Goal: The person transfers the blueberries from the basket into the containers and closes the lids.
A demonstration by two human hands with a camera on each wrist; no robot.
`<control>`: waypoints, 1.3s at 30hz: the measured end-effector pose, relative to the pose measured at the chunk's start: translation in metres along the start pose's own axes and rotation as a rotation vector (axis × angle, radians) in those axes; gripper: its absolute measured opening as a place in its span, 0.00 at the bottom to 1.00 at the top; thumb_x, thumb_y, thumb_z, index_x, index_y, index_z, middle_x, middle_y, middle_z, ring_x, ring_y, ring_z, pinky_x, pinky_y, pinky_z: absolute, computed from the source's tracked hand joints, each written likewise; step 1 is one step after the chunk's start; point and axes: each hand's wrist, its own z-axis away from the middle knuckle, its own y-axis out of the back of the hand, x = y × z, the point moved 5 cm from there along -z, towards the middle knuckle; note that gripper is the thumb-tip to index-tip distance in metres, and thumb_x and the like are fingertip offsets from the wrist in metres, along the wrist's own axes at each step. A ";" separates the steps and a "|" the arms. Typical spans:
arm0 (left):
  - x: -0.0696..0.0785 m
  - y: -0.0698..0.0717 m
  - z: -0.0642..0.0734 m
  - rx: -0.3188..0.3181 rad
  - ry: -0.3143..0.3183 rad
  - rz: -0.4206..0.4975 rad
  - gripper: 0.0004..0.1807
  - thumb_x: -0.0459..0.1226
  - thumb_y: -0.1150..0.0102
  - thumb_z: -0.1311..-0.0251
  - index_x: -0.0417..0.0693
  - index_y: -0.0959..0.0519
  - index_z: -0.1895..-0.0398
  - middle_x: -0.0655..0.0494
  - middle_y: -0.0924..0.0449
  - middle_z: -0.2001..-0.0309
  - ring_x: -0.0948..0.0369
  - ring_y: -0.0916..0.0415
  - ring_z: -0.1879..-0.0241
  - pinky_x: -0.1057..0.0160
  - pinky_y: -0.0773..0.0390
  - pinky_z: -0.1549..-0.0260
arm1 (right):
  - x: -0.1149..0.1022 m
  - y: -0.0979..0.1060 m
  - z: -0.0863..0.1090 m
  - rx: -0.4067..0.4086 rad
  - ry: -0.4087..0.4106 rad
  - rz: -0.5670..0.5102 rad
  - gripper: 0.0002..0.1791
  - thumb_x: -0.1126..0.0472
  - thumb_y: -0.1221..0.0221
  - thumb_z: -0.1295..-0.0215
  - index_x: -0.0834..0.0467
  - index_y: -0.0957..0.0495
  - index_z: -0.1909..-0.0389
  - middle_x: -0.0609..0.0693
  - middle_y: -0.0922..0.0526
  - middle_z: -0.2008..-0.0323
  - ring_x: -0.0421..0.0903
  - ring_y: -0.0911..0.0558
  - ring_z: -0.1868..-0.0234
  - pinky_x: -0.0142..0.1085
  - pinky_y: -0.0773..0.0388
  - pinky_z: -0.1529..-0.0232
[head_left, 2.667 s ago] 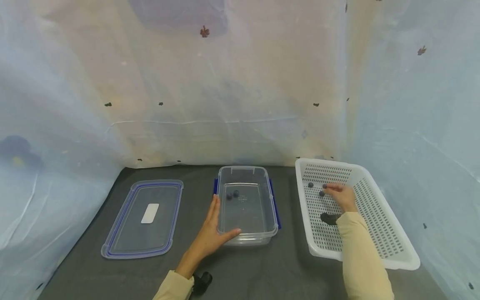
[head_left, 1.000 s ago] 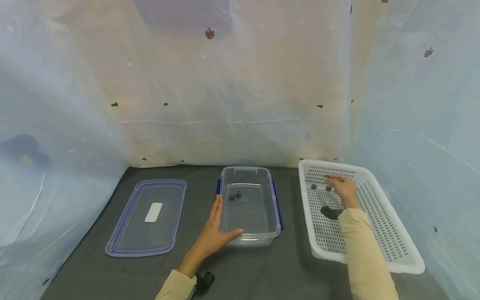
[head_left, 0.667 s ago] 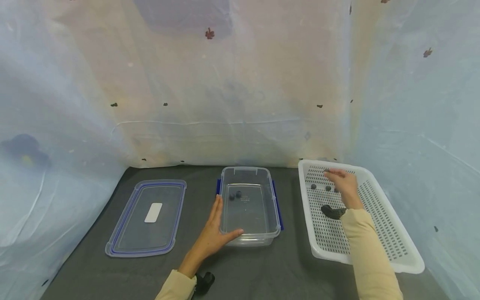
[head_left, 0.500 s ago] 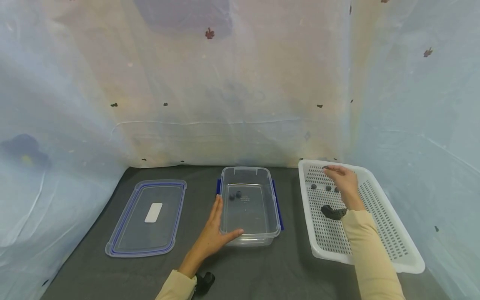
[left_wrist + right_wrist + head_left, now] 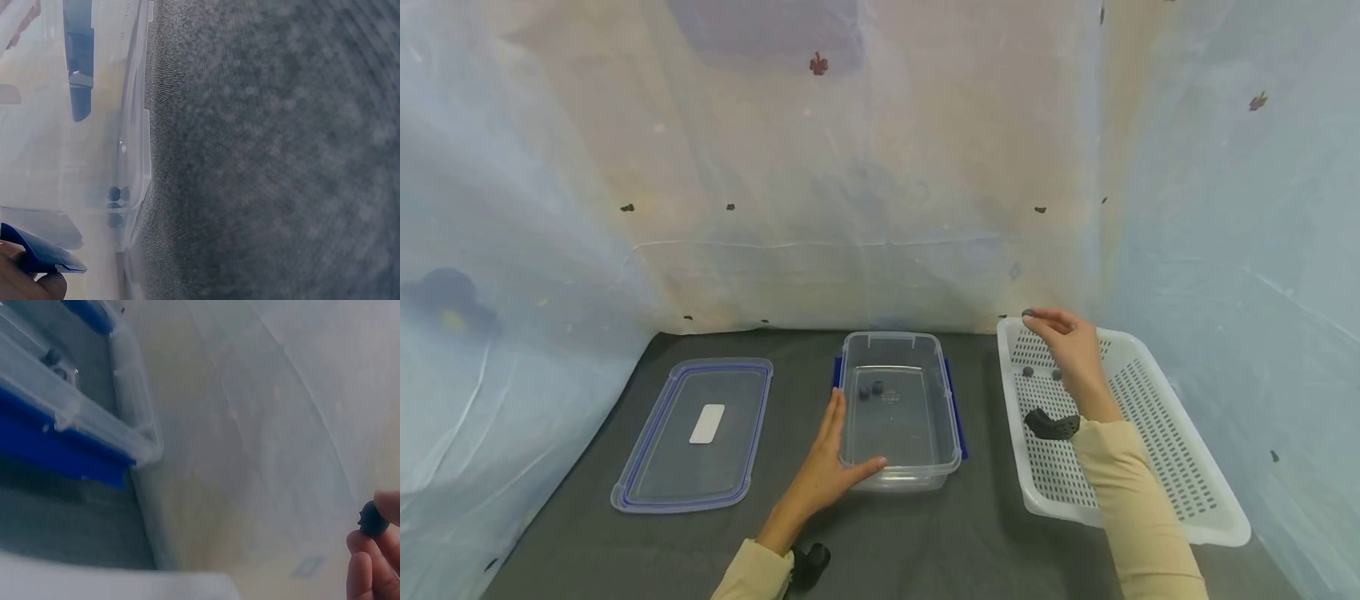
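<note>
Blueberry (image 5: 375,520): pinched between thumb and fingers of the right hand (image 5: 1070,350), at the basket's (image 5: 1131,383) upper-left corner in the head view. Right forearm (image 5: 1135,508) extends from lower right, across the basket. Left hand (image 5: 820,467): thumb spread from fingers, at the box's (image 5: 898,433) lower-left corner. Table (image 5: 981,500) strip separates box and basket, right of centre.

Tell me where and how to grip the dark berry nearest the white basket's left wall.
Pinch the dark berry around its middle, probably best from straight above, fingers on its near and far sides. It is small and round, and lies on the floor of the white basket, with the wall to its left and another berry to its right.
</note>
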 end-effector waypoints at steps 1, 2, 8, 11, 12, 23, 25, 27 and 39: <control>0.000 0.000 0.000 0.000 -0.001 0.000 0.64 0.58 0.31 0.50 0.47 0.64 0.22 0.50 0.71 0.23 0.46 0.63 0.27 0.35 0.48 0.38 | -0.003 -0.004 0.000 -0.001 0.014 -0.010 0.26 0.50 0.35 0.38 0.64 0.22 0.46 0.36 0.18 0.66 0.41 0.24 0.54 0.36 0.34 0.51; 0.001 0.001 0.000 0.001 -0.001 0.002 0.64 0.57 0.30 0.50 0.47 0.64 0.22 0.50 0.70 0.23 0.46 0.63 0.27 0.35 0.48 0.38 | -0.005 -0.008 0.001 -0.004 0.027 -0.021 0.25 0.50 0.34 0.38 0.64 0.22 0.46 0.37 0.18 0.65 0.42 0.24 0.54 0.36 0.34 0.51; 0.001 0.001 -0.001 -0.004 -0.006 -0.005 0.64 0.58 0.31 0.50 0.47 0.64 0.22 0.50 0.70 0.22 0.46 0.63 0.27 0.35 0.48 0.38 | -0.019 -0.036 0.004 -0.067 0.081 -0.074 0.23 0.54 0.34 0.37 0.64 0.22 0.47 0.43 0.17 0.61 0.43 0.23 0.53 0.37 0.32 0.50; 0.001 0.001 -0.001 -0.004 -0.006 -0.008 0.64 0.57 0.30 0.50 0.46 0.63 0.22 0.49 0.70 0.23 0.46 0.63 0.27 0.36 0.48 0.38 | -0.023 -0.052 0.006 -0.113 0.100 -0.076 0.22 0.54 0.35 0.37 0.64 0.21 0.47 0.48 0.17 0.58 0.44 0.22 0.54 0.39 0.30 0.50; 0.001 0.001 0.000 -0.002 -0.006 -0.009 0.64 0.57 0.30 0.50 0.46 0.63 0.22 0.49 0.70 0.23 0.46 0.63 0.27 0.36 0.48 0.37 | -0.024 -0.058 0.007 -0.125 0.103 -0.085 0.22 0.55 0.35 0.36 0.64 0.21 0.48 0.50 0.17 0.57 0.44 0.22 0.54 0.39 0.29 0.50; 0.000 0.001 -0.001 -0.005 0.010 -0.002 0.64 0.58 0.30 0.50 0.47 0.63 0.22 0.49 0.70 0.23 0.46 0.63 0.27 0.36 0.48 0.38 | -0.033 -0.125 0.016 -0.286 0.189 -0.120 0.18 0.60 0.34 0.37 0.65 0.20 0.49 0.57 0.16 0.58 0.48 0.19 0.54 0.38 0.24 0.55; -0.001 0.001 -0.001 -0.003 0.008 0.001 0.64 0.58 0.30 0.50 0.47 0.63 0.22 0.51 0.70 0.22 0.46 0.63 0.27 0.35 0.48 0.38 | -0.033 -0.137 0.019 -0.323 0.197 -0.111 0.18 0.60 0.35 0.37 0.65 0.20 0.49 0.57 0.16 0.57 0.50 0.19 0.54 0.43 0.23 0.53; -0.001 0.000 -0.001 -0.002 0.004 0.005 0.64 0.57 0.30 0.50 0.47 0.64 0.22 0.53 0.71 0.23 0.46 0.63 0.27 0.35 0.48 0.38 | -0.033 -0.148 0.022 -0.352 0.196 -0.096 0.18 0.60 0.35 0.37 0.65 0.20 0.49 0.56 0.16 0.57 0.51 0.19 0.53 0.48 0.24 0.51; -0.003 0.001 -0.001 -0.019 0.006 0.031 0.63 0.56 0.31 0.48 0.47 0.65 0.22 0.47 0.71 0.23 0.44 0.64 0.27 0.33 0.48 0.39 | -0.015 -0.199 0.018 -0.422 0.058 0.014 0.18 0.57 0.32 0.40 0.62 0.18 0.51 0.54 0.16 0.56 0.52 0.20 0.52 0.48 0.24 0.50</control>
